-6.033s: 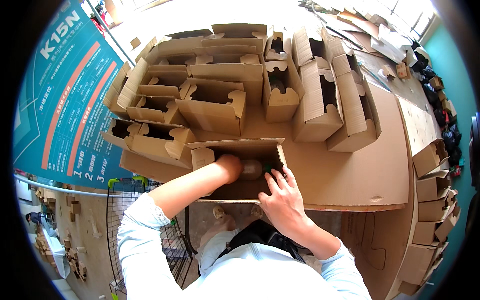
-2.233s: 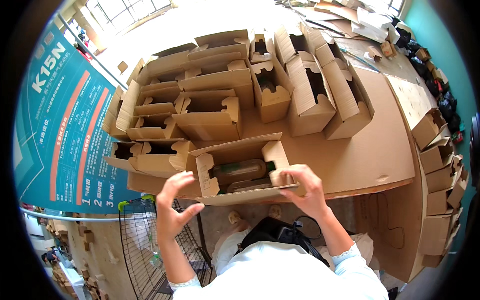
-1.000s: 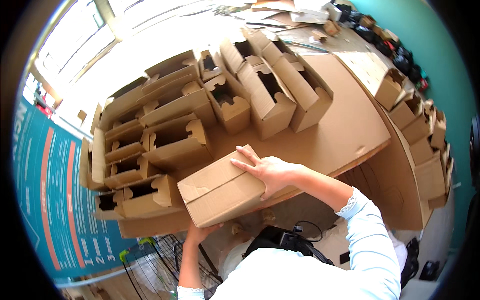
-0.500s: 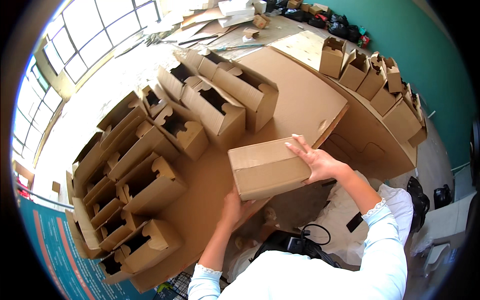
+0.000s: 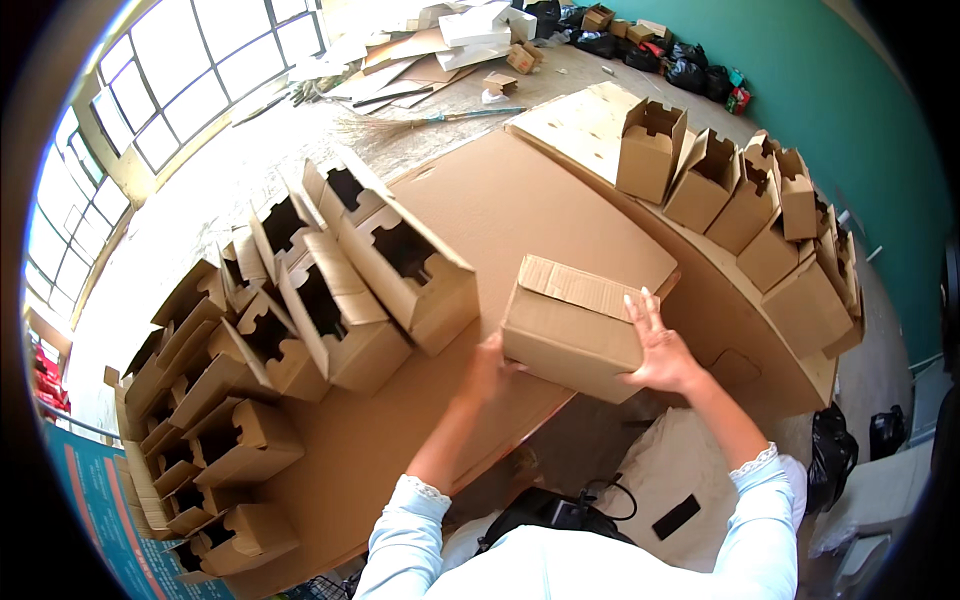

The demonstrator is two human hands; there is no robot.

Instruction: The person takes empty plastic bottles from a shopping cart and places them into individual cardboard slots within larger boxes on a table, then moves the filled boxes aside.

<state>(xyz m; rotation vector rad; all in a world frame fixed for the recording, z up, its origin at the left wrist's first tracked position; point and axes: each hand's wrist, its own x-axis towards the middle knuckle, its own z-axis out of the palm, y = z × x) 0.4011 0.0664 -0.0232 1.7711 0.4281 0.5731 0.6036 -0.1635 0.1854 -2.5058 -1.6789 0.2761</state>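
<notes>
Right now, both hands are gripping a closed box (image 5: 570, 340) and are holding it level between them over the near edge of the table (image 5: 470, 190); whether its underside is touching the tabletop, I cannot tell. The left hand (image 5: 484, 370) is blurring, but it is cupping the box's left end low down, partly curled, with its fingertips reaching toward the side facing the person. The right hand (image 5: 663, 352) is opening wide across the other end: its fingers are spreading up over the top edge while its thumb is pressing along the near side.

To the left, a cluster of open boxes (image 5: 448, 318) is standing on the table, the closest one sitting just beside the left hand, apart from it. To the right, more brown cartons (image 5: 800, 308) are standing along a wooden board (image 5: 590, 125).

Below the right forearm, a black phone (image 5: 677, 517) is lying on a pale cloth (image 5: 640, 465). Beyond the table's far edge, a broom (image 5: 440, 118) is lying on the floor (image 5: 560, 85), and black bags (image 5: 690, 73) are slumping by the green wall (image 5: 850, 130).
</notes>
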